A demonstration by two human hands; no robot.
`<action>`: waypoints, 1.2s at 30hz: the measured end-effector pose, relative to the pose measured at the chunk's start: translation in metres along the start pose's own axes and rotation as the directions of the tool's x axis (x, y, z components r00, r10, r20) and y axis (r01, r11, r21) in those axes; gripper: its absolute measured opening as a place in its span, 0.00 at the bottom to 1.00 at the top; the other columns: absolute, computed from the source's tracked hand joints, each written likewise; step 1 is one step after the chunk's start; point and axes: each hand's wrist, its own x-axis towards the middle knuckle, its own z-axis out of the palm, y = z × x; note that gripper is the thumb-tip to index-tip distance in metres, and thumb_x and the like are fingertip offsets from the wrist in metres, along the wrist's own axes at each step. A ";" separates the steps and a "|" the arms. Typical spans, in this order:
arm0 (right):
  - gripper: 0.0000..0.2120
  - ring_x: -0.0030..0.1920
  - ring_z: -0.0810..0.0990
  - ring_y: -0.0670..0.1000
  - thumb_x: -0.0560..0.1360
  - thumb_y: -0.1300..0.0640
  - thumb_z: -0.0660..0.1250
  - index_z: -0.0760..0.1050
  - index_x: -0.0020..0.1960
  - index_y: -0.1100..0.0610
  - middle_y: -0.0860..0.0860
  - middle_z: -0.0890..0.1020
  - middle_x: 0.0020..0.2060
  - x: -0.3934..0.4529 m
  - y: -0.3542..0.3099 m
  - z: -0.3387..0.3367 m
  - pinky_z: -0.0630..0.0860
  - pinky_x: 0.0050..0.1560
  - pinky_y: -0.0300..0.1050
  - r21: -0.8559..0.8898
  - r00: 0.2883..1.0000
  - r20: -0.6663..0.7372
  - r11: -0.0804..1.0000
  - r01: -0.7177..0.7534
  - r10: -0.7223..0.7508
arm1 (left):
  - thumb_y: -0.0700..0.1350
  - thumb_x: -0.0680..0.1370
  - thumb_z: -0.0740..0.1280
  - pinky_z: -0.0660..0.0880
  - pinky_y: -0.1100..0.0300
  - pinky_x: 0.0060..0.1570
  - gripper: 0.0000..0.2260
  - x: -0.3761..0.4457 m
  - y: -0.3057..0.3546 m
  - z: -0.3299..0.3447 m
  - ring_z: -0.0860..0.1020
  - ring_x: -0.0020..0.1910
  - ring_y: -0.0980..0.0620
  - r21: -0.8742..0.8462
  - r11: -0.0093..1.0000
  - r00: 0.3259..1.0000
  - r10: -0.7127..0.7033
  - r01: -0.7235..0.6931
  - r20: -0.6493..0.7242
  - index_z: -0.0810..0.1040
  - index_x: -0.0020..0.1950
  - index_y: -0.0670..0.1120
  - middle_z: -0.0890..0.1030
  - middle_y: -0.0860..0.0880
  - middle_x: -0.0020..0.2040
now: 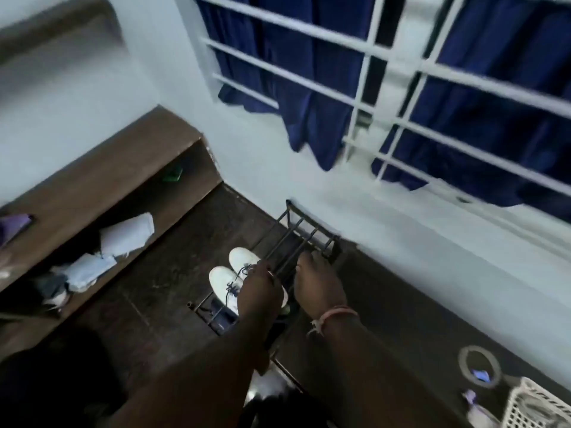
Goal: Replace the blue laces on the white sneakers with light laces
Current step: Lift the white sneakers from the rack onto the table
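From the head camera, the pair of white sneakers with blue laces sits side by side on top of a dark metal rack standing on the dark floor by the white wall under a barred window with blue curtains. The left hand is over the nearer sneaker's heel end, its fingers curled down at the laces, though whether they pinch anything cannot be told. The right hand, a thread band at its wrist, reaches to the rack's bars with fingers curled at them, its grip unclear too.

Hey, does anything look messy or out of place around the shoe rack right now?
Nothing on the black shoe rack stands out: the white sneakers sit side by side, blue laces in. On the wooden shelf to the left, some light cloths lie crumpled.
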 end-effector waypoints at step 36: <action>0.23 0.51 0.81 0.60 0.69 0.45 0.57 0.74 0.54 0.60 0.60 0.83 0.48 -0.020 0.047 0.160 0.73 0.47 0.44 0.638 0.921 0.155 0.676 -0.370 0.358 | 0.45 0.81 0.65 0.70 0.55 0.41 0.09 0.004 -0.103 0.121 0.81 0.50 0.36 -0.080 0.920 0.924 -0.383 0.383 0.011 0.79 0.58 0.43 0.83 0.36 0.50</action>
